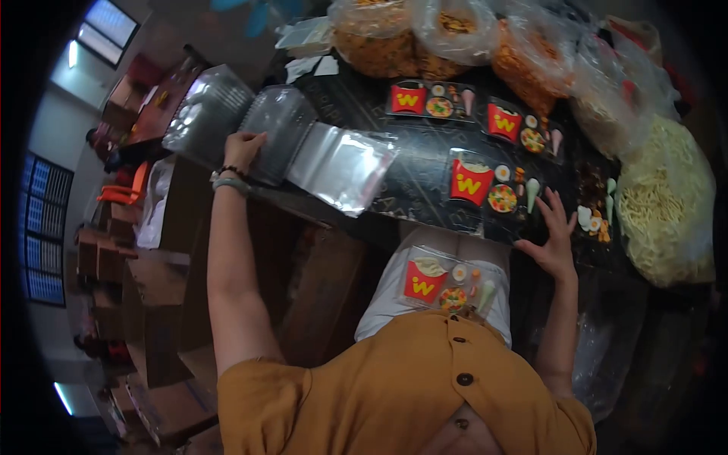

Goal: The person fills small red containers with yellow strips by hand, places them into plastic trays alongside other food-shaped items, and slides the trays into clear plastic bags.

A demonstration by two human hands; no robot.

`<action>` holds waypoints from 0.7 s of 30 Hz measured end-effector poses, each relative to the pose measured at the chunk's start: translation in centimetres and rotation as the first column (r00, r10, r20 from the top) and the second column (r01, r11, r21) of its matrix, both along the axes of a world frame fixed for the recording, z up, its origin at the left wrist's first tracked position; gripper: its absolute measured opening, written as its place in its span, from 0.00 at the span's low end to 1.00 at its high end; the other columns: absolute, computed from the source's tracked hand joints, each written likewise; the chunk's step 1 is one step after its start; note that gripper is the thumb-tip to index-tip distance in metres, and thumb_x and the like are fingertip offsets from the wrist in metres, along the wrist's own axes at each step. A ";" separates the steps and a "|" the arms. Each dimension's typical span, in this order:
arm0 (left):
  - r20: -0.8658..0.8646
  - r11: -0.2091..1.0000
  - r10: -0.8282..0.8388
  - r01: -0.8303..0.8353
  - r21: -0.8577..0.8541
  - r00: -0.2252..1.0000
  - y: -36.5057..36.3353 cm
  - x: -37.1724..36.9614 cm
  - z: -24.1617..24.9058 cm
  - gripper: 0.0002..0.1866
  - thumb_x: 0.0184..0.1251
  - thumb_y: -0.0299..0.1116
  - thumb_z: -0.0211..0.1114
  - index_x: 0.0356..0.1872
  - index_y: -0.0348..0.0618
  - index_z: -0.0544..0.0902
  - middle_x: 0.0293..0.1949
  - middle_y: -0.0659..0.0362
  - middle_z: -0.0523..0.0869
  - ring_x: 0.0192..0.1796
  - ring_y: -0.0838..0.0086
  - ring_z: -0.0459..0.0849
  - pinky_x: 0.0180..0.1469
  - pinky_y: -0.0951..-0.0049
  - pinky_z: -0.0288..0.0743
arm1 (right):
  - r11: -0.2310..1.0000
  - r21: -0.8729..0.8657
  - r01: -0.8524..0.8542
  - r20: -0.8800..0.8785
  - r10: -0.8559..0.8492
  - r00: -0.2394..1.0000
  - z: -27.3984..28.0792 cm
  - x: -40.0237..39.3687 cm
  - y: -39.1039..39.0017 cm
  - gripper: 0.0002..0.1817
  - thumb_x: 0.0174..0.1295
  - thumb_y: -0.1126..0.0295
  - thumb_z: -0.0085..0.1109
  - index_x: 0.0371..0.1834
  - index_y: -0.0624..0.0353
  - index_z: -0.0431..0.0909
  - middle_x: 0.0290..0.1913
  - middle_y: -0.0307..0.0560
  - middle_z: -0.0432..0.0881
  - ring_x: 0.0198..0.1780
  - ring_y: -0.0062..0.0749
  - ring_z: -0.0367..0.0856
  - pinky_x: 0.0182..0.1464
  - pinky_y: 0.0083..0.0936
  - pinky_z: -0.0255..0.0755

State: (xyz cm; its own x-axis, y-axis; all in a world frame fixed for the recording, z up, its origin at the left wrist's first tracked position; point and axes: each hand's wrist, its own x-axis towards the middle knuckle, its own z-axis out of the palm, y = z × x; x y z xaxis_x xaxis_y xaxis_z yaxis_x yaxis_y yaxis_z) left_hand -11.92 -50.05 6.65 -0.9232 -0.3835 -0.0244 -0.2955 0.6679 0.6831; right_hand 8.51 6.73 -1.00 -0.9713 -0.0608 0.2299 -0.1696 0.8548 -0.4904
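My left hand (pixel 244 155) rests on a stack of clear plastic sleeves (pixel 274 125), its fingers bent over the edge; whether it grips one is hidden. My right hand (pixel 553 239) has its fingers spread at the table edge, beside a clear pack (pixel 491 184) with a red fries box, egg, pizza and spoon pieces. Two similar packs, an upper one (pixel 431 101) and a right one (pixel 523 130), lie farther back. On my lap lies another filled pack (pixel 447 284). Shiny flat bags (pixel 341 167) lie right of the sleeves.
Large bags of small parts (pixel 531 57) line the table's back. A bag of pale fries-like pieces (pixel 660 205) stands at right, near loose small pieces (pixel 595 220). Another sleeve stack (pixel 208 114) is at far left. Cardboard boxes (pixel 155 303) and people are in the left background.
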 end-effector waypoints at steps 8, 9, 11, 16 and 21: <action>0.061 0.995 -0.098 0.097 0.021 0.993 0.0 -0.4 0.2 0.11 0.50 0.33 0.69 0.31 0.36 0.84 0.24 0.61 0.82 0.26 0.79 0.79 0.30 0.77 0.72 | 0.998 -0.027 -0.052 -0.016 0.051 0.999 1.1 -0.9 -2.5 0.41 0.40 0.51 0.71 0.62 0.47 0.68 0.70 0.44 0.57 0.73 0.41 0.48 0.67 0.59 0.24; 0.065 0.995 -0.100 0.101 -0.004 0.993 0.1 -0.5 0.1 0.11 0.51 0.32 0.67 0.33 0.35 0.83 0.24 0.62 0.81 0.24 0.79 0.78 0.27 0.78 0.71 | 0.997 -0.028 -0.065 -0.018 0.064 0.998 1.2 -1.0 -2.8 0.40 0.41 0.52 0.70 0.61 0.46 0.69 0.70 0.44 0.58 0.73 0.41 0.49 0.67 0.59 0.25; 0.069 0.994 -0.101 0.104 -0.028 0.992 -0.1 -0.4 -0.1 0.10 0.53 0.30 0.65 0.34 0.35 0.82 0.24 0.62 0.81 0.22 0.80 0.77 0.23 0.79 0.70 | 0.996 -0.028 -0.080 -0.020 0.079 0.997 1.1 -1.3 -3.3 0.38 0.42 0.53 0.70 0.61 0.46 0.69 0.69 0.44 0.58 0.72 0.41 0.50 0.67 0.60 0.25; -0.028 0.751 -0.305 0.222 -0.622 0.952 0.0 -0.3 -0.5 0.12 0.50 0.32 0.63 0.34 0.36 0.83 0.32 0.45 0.84 0.37 0.52 0.83 0.40 0.61 0.76 | 0.994 -0.048 -0.098 -0.049 0.096 0.994 1.2 -2.9 -4.5 0.29 0.49 0.59 0.67 0.56 0.50 0.72 0.66 0.44 0.63 0.70 0.41 0.56 0.67 0.61 0.30; -0.086 0.634 -0.244 0.092 -0.768 0.966 1.6 0.5 1.6 0.09 0.54 0.28 0.57 0.35 0.38 0.81 0.35 0.43 0.81 0.38 0.47 0.80 0.41 0.56 0.74 | 0.982 -0.167 -0.086 -0.185 0.054 0.981 0.3 -6.9 -5.3 0.15 0.54 0.68 0.60 0.46 0.56 0.78 0.45 0.46 0.80 0.50 0.38 0.77 0.59 0.44 0.58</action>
